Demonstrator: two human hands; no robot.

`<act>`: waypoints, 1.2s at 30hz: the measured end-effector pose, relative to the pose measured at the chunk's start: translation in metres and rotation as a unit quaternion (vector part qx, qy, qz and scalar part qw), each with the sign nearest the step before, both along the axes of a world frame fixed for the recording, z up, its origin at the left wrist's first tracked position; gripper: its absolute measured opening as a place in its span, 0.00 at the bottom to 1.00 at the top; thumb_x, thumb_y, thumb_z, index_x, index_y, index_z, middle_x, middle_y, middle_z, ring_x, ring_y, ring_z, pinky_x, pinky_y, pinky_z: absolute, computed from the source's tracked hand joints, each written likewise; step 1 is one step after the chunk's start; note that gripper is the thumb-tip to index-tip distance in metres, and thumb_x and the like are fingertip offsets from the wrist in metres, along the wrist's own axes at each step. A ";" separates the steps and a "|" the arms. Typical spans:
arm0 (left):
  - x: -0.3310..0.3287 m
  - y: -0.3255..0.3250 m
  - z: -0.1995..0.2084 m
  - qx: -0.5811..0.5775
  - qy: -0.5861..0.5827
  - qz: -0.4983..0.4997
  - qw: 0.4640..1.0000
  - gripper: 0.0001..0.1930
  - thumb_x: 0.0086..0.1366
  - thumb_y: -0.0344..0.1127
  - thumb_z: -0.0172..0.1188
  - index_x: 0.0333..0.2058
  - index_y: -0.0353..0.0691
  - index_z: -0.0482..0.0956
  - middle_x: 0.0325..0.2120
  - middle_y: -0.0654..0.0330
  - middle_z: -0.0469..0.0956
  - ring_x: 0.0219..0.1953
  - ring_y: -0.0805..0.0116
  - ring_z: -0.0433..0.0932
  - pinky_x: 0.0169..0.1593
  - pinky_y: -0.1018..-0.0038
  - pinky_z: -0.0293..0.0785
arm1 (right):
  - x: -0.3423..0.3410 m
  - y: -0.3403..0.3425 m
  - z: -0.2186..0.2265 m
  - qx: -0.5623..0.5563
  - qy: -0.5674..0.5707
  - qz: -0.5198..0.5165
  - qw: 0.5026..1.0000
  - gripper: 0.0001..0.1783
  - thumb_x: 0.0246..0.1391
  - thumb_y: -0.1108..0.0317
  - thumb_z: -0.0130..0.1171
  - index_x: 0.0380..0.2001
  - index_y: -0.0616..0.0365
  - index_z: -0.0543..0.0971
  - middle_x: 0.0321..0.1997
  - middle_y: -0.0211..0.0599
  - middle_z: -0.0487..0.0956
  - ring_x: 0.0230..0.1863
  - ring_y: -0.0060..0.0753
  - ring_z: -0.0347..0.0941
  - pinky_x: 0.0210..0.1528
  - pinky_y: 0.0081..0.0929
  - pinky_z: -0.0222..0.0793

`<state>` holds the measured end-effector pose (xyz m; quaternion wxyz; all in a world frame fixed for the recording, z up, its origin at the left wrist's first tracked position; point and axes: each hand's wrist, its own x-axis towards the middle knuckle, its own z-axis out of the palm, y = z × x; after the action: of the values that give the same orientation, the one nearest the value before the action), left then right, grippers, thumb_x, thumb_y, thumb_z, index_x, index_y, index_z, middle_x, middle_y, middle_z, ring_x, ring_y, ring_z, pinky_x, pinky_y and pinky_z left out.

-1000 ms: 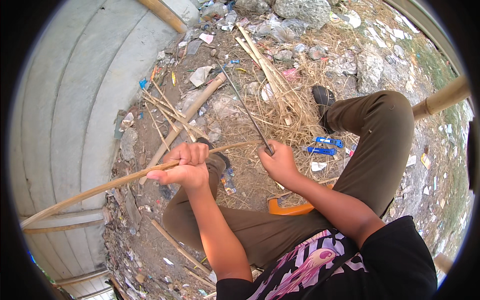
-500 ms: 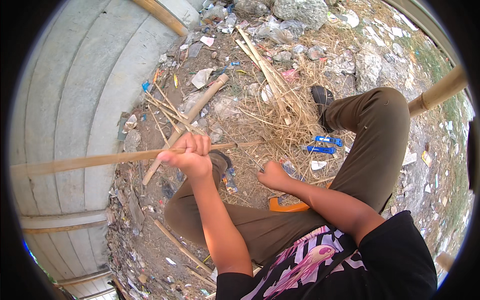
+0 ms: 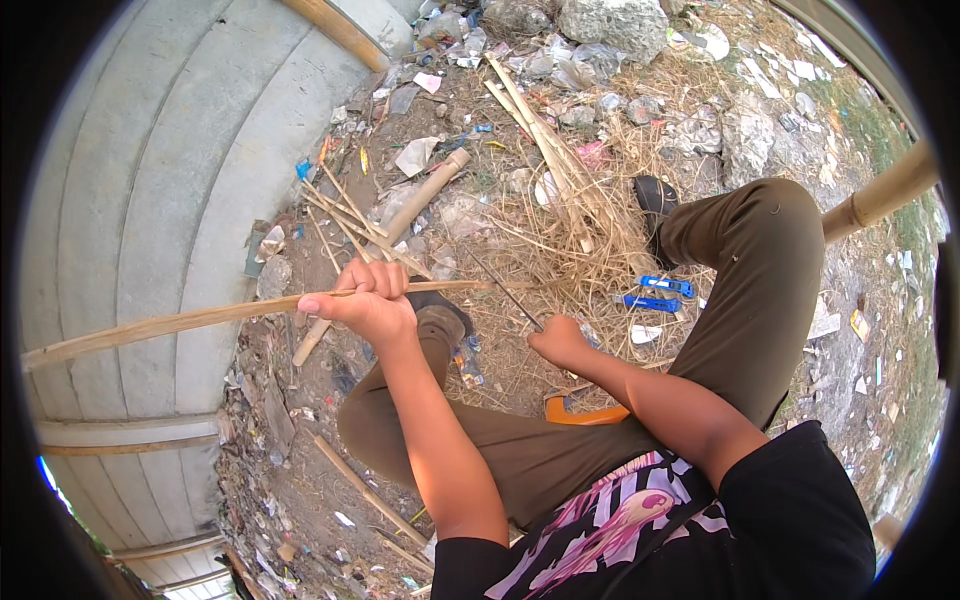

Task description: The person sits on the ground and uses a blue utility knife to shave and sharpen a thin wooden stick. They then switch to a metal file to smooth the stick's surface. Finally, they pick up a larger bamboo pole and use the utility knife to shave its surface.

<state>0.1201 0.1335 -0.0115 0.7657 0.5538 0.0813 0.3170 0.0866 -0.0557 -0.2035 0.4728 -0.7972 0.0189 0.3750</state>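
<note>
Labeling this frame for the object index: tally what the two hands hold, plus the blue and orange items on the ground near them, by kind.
Long bamboo strip, in left hand: 1
Thin dark blade, in right hand: 1
Blue flat items on the straw, by the raised knee: 2
Orange curved piece, under the right forearm: 1
Total: 5

The bamboo strip ran out past the left rim. The right hand hid the blade's handle, and the blade was too thin to read.
</note>
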 end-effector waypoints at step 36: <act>0.000 -0.046 0.005 0.071 -0.082 0.124 0.986 0.30 0.71 0.66 0.45 0.21 0.49 0.52 0.12 0.72 0.47 0.12 0.80 0.47 0.17 0.78 0.43 | -0.009 0.008 -0.004 0.022 -0.005 0.005 1.000 0.15 0.53 0.61 0.58 0.28 0.66 0.78 0.17 0.39 0.76 0.17 0.30 0.69 0.23 0.34 0.65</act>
<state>0.1203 0.0877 -0.0064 0.6829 0.5648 0.0641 0.4589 0.0776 -0.0473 -0.2080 0.4882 -0.7888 0.0043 0.3734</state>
